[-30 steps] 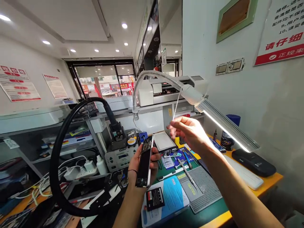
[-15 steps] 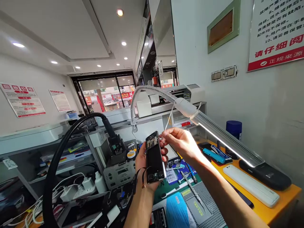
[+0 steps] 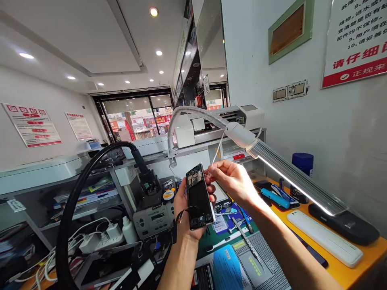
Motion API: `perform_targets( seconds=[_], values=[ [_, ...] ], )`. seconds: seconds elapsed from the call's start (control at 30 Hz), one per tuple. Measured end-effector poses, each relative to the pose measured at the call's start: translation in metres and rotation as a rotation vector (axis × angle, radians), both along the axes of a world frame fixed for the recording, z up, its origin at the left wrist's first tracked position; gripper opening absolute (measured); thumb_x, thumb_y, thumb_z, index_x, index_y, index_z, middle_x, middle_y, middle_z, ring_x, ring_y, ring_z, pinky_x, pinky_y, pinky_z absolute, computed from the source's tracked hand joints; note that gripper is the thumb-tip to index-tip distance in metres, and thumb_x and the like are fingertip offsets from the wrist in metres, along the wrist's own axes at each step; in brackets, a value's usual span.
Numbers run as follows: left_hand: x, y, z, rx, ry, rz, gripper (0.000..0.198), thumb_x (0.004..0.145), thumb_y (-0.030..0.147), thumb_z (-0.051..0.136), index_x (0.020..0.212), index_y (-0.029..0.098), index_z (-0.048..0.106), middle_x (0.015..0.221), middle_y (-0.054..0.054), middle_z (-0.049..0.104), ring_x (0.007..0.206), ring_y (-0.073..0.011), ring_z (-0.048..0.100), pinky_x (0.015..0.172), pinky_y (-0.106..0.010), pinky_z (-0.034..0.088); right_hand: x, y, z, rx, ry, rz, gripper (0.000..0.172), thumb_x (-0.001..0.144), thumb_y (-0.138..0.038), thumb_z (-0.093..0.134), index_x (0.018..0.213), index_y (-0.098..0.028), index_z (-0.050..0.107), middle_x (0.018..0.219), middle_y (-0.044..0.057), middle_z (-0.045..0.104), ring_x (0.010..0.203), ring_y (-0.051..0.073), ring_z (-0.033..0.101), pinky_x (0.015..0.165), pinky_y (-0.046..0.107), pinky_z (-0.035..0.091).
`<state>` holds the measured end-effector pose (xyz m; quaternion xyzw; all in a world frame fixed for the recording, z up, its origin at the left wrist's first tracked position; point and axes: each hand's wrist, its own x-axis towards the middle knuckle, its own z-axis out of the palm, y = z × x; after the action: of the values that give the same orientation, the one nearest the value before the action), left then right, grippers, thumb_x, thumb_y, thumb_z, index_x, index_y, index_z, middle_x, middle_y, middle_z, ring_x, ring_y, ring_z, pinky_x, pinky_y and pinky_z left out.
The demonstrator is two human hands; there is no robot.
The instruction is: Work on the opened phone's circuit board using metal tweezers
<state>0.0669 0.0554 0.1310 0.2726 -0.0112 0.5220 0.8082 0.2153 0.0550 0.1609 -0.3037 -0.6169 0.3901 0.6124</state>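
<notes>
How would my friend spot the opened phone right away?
Find the big lit lamp, then the left hand below its clear, bendy neck. It holds the opened phone. Unlike the white slab lying at the right, this phone is held up, its circuit board showing.

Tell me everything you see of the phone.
The phone is opened, innards facing the camera: circuit board at the far end, flat black area below, dark parts at the near end, pale side rim on the right. Its far end leans left. The left hand cradles it above the green mat; the right hand is by its upper right edge, contact unclear.
</notes>
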Motion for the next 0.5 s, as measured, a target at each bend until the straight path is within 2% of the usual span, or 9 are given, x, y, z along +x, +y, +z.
perform_targets(
  seconds=[0.2,0.37,0.5],
  values=[
    [0.0031,0.0044,-0.0021,-0.046,0.079,0.095,0.059,0.103,0.051,0.043,0.114,0.000,0.072,0.089,-0.015,0.074,0.071,-0.0181,0.070,0.063,-0.027,0.060,-0.0068,-0.0071,0.0019,-0.076,0.039,-0.010,0.023,0.106,-0.038,0.065,0.106,-0.014,0.066,0.087,0.000,0.066,0.064,0.012,0.063,0.053,0.023,0.055],
    [0.0049,0.0053,-0.0025,-0.063,0.128,0.144,0.056,0.101,0.053,0.048,0.111,0.005,0.075,0.090,-0.015,0.078,0.071,-0.0216,0.074,0.065,-0.031,0.062,-0.0095,-0.0071,0.0018,-0.102,0.064,-0.040,0.020,0.105,-0.034,0.067,0.102,-0.014,0.066,0.083,-0.001,0.064,0.060,0.011,0.061,0.048,0.020,0.052],
    [0.0025,0.0006,0.0032,-0.096,0.170,0.167,0.057,0.101,0.055,0.046,0.108,0.008,0.077,0.088,-0.015,0.079,0.076,-0.0265,0.076,0.070,-0.037,0.063,-0.0093,-0.0021,-0.0016,-0.104,0.089,-0.021,0.020,0.105,-0.034,0.067,0.103,-0.014,0.066,0.084,-0.001,0.064,0.060,0.010,0.060,0.049,0.020,0.052]
  ],
)
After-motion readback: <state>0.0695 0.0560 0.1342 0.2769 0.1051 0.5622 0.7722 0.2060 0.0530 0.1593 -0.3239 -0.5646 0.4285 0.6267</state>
